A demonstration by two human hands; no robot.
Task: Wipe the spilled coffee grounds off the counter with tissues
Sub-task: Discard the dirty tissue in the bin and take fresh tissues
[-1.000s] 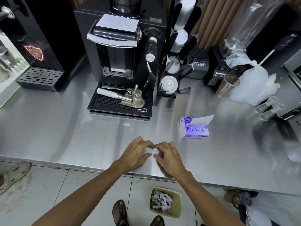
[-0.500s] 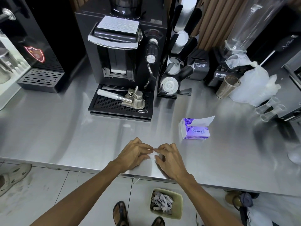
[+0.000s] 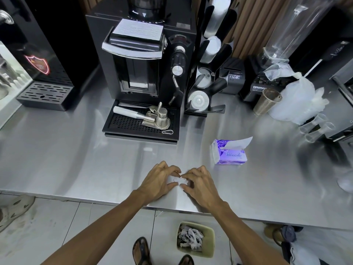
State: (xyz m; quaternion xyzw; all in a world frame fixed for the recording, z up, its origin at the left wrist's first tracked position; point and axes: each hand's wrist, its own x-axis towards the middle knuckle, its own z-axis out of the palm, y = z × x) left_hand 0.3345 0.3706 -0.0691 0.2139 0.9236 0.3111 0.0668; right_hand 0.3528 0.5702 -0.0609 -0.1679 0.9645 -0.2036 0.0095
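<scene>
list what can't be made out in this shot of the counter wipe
Head view only:
- tissue: mostly covered by the left hand and right hand, whose fingers curl round it.
- any coffee grounds: none show on the counter; they would be under the hands or too small.
- clear thing at the far right: cut off by the frame edge, so it can't be identified.

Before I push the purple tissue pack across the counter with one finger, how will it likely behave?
The tissue pack probably weighs little and dents easily, as its wrap looks thin and soft. It should slide readily, since the counter is smooth steel. The loose sheet on top looks floppy and may bend or catch.
</scene>
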